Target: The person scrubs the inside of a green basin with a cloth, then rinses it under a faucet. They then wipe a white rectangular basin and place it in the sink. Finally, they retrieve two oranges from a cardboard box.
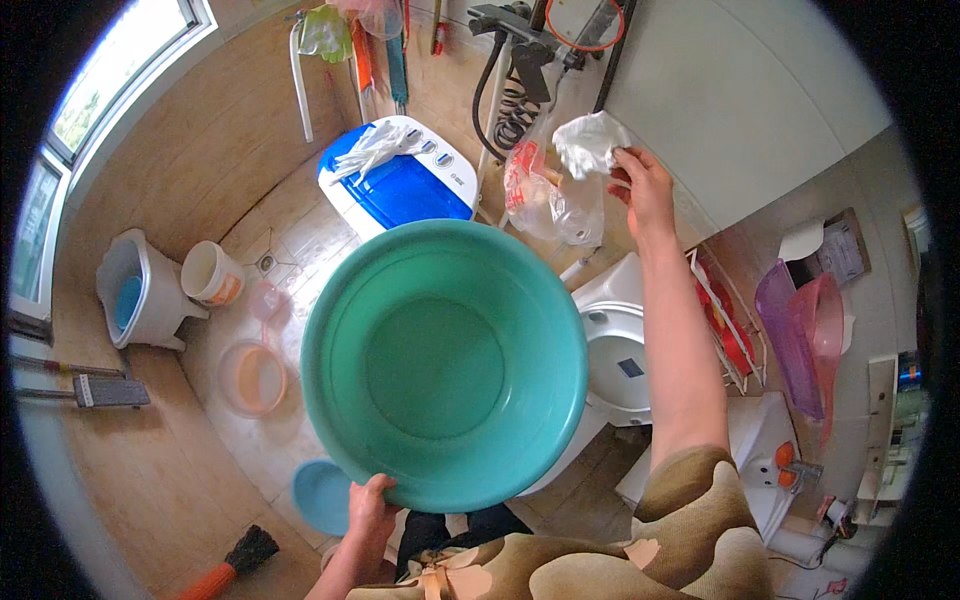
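My left hand [373, 510] grips the near rim of a large green plastic basin [442, 360], which looks empty and is held up in front of me. Raised at the upper right, my right hand [641, 184] pinches a crumpled white cloth [591, 144] between thumb and fingers, beside a hanging clear plastic bag [559, 206] with red print. Beyond the basin stands a small blue and white washing machine [409, 180]; a pair of white gloves [375, 150] lies on its top near the knobs.
A toilet [616, 360] is to the right of the basin, with a washbasin [761, 472] nearer me. On the tiled floor at left are a white bucket [213, 273], a plastic stool [150, 300], a clear bowl [253, 379] and a blue basin [321, 496]. A broom [251, 551] lies lower left.
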Available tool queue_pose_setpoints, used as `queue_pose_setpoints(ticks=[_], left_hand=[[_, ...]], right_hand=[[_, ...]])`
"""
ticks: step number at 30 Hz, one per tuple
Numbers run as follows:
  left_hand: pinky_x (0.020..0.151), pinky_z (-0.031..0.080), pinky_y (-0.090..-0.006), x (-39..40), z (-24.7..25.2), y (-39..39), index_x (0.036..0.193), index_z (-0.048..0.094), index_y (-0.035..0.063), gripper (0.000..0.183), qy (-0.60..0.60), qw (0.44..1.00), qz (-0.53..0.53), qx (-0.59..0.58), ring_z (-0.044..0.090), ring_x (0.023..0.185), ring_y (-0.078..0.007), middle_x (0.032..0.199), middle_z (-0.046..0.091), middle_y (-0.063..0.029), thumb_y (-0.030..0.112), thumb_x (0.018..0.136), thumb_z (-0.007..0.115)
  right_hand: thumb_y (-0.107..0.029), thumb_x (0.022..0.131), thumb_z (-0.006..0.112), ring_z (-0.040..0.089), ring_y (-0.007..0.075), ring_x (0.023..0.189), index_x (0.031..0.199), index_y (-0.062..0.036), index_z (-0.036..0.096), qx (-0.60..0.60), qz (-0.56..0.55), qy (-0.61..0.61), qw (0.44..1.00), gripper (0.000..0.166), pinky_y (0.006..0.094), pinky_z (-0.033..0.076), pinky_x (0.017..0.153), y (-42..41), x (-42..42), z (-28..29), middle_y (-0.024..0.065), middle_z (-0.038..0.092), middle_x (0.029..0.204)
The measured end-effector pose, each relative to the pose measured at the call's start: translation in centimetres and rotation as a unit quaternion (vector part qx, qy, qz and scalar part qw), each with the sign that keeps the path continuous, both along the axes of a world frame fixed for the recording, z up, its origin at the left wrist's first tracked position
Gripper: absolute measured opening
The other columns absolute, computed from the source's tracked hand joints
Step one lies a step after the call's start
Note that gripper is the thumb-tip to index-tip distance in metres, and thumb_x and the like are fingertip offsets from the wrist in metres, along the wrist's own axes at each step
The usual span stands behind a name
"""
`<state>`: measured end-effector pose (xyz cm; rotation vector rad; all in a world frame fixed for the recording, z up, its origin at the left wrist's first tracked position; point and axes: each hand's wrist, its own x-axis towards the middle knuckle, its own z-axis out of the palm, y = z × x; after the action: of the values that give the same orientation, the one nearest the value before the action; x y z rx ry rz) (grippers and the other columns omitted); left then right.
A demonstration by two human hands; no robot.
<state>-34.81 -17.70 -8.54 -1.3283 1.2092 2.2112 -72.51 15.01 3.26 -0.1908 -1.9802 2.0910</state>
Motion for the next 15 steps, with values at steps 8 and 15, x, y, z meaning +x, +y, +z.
queue_pose_setpoints(ticks=[8,15], left_hand=[[0.062,0.052,-0.045,2.1,1.5,0.9,0.109,0.048,0.0016,0.042,0.006,1.0,0.017,-0.02,0.057,0.081,-0.0279,0.093,0.054,-0.0108,0.003,0.067,0.052],[0.065,0.053,-0.0451,4.3,5.0,1.2,0.111,0.048,0.0007,0.044,0.016,0.998,-0.05,-0.027,0.058,0.086,-0.0302,0.099,0.056,-0.0128,0.002,0.068,0.054]], right_hand=[[-0.012,0.078,0.063,0.059,0.0131,0.065,0.084,-0.002,0.064,0.243,-0.045,0.049,0.968,0.011,0.0283,0.047,0.06,-5.0,15.8,-7.9,0.005,0.063,0.073],[-0.014,0.077,0.065,0.063,0.0265,0.066,0.078,-0.0036,0.062,0.247,-0.189,-0.047,0.949,0.011,0.0371,0.049,0.062,-9.5,19.4,-16.6,0.013,0.064,0.073]])
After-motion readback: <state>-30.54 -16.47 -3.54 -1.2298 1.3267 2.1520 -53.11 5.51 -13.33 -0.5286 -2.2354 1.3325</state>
